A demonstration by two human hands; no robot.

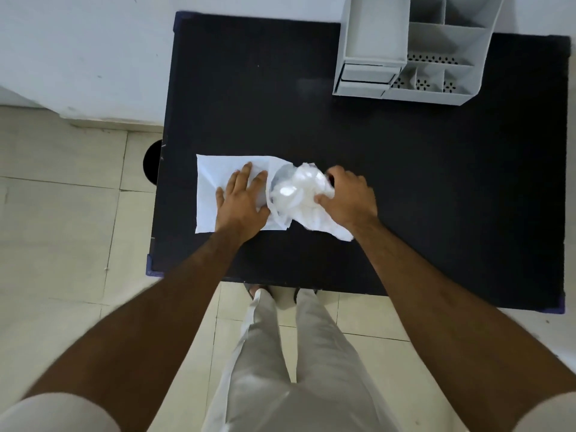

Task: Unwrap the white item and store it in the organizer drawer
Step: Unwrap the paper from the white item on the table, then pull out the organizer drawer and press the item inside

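A white item [296, 188] lies half wrapped in crumpled white paper at the middle of the black table [420, 198]. The flat part of the white wrapping sheet [215, 179] spreads out to its left. My left hand [241, 202] presses flat on that sheet, fingers spread. My right hand [347, 198] grips the bundle from the right side, thumb and fingers closed on the crumpled paper. The grey organizer [414, 48] stands at the far right of the table, its small drawer [367, 73] at the front left corner looking closed.
The organizer has several open compartments. The table's left edge borders a tiled floor [62, 213] and a white wall. A dark round object [152, 160] sits by the table's left edge. My legs stand at the near edge.
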